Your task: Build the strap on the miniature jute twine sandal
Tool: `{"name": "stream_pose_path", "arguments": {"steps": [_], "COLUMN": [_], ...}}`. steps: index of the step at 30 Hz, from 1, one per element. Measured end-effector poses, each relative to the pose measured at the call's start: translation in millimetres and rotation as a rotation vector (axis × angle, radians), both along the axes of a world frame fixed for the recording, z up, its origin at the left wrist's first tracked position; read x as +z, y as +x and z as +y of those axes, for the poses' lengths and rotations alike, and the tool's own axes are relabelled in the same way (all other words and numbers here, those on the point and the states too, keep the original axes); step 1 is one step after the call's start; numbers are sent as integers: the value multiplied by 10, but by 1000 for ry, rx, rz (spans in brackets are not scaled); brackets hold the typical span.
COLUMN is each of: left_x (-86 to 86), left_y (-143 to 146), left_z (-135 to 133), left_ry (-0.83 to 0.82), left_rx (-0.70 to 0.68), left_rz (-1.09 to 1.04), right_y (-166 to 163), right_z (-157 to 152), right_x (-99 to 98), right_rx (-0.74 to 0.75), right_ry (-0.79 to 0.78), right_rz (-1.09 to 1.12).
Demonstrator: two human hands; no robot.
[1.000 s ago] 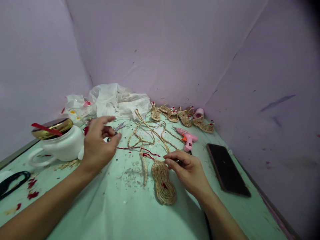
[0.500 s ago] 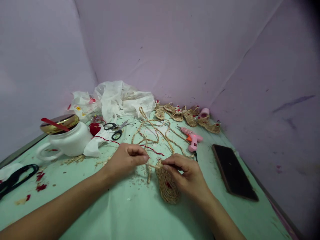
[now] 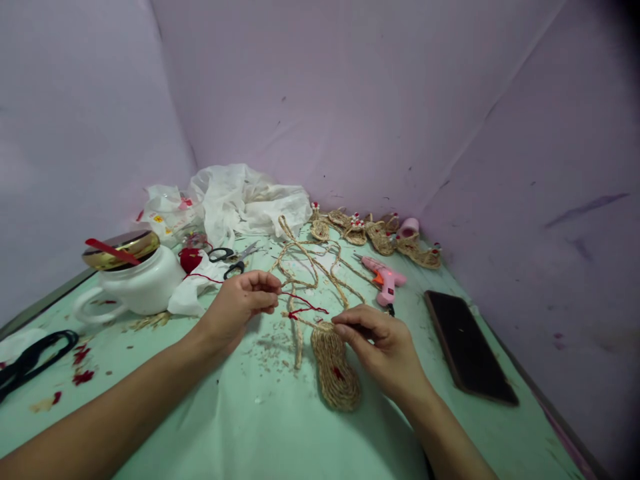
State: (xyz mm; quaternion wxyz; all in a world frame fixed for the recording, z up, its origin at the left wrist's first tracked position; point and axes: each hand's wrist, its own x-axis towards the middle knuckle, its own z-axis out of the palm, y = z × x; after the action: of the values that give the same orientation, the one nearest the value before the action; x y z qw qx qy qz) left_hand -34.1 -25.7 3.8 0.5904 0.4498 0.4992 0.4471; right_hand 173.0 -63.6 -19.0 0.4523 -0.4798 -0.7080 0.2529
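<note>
A woven straw sole (image 3: pixel 330 390) with a small red mark lies on the green table in front of me. My right hand (image 3: pixel 383 340) pinches its upper end between thumb and fingertips. From that end a thin straw cord (image 3: pixel 306 323) runs left, with red yarn (image 3: pixel 304 309) wound around its tip. The yarn leads to my left hand (image 3: pixel 250 307), whose fingertips are closed on it, and on to a red yarn ball (image 3: pixel 190 260). A loose end of straw cord hangs down beside the sole.
A long braided straw rope (image 3: pixel 315 267) coils behind my hands. Black-handled scissors (image 3: pixel 234 257), a white pot (image 3: pixel 143 283) and white plastic bags (image 3: pixel 245 200) stand left. On the right are a pink glue gun (image 3: pixel 385 277), a phone (image 3: pixel 470 347) and several small straw slippers (image 3: pixel 380 237).
My left hand has moved left and slightly up, away from the cord tip, drawing the red yarn out. The yarn wrap on the cord now shows. My right hand has shifted slightly right.
</note>
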Motion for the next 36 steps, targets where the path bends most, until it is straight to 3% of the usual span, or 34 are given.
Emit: {"name": "stream_pose_path", "arguments": {"steps": [8, 11, 15, 19, 22, 25, 27, 29, 32, 36], "left_x": [-1, -30, -65, -101, -97, -24, 48, 99, 82, -60], "left_y": [45, 72, 130, 266, 348, 258, 75, -154, -426, -513], "left_z": [-82, -86, -115, -279, -384, -288, -88, 171, 522, 743], "left_ry": [2, 3, -30, -8, -2, 168, 461, 540, 472, 392], "left_rx": [-203, -115, 5, -46, -127, -231, -113, 76, 126, 87], "left_rz": [263, 228, -21, -25, 57, 356, 812, 1387, 1551, 1669], "right_y": [9, -17, -118, -290, -368, -359, -331, -307, -289, -267], "right_z": [-23, -34, -46, -97, -133, -137, -126, -111, -89, -64], "right_x": [10, 26, 26, -41, -105, -134, -126, -105, -73, -45], "right_rx": [1, -20, 55, 1, -65, -109, -131, -135, -121, -137], "right_ry": [-19, -153, -366, -558, -570, -566, -565, -557, -549, -514], "right_rz": [22, 268, 735, 724, 707, 746, 779, 800, 820, 817]}}
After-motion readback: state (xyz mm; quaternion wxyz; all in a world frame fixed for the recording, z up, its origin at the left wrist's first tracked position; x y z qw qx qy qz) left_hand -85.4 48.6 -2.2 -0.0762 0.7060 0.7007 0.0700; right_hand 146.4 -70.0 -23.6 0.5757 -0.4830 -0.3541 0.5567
